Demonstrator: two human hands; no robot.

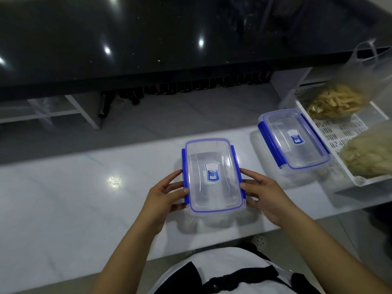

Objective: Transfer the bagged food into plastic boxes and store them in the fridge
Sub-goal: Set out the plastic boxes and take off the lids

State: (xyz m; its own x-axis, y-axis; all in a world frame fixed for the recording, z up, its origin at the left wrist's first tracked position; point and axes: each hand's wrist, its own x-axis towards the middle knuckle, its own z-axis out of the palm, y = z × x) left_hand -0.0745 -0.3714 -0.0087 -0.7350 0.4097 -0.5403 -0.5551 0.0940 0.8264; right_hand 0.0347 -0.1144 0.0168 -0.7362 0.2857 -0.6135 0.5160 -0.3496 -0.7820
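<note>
A clear plastic box (pixel 213 175) with blue side clips and its lid on stands on the white counter in front of me. My left hand (pixel 164 196) grips its left clip, thumb on top and fingers curled under. My right hand (pixel 265 195) grips the right clip the same way. A second lidded box (pixel 293 139) of the same kind stands further right. Two bags of pale dried food lie in a white tray: a yellow-brown one (pixel 335 102) at the back and a paler one (pixel 369 155) in front.
The white perforated tray (pixel 331 132) sits at the counter's right end, touching the second box. The white counter (pixel 74 198) stretches to the left. Beyond it a black glossy countertop (pixel 148 45) runs across, with white shelving and dark bottles beneath.
</note>
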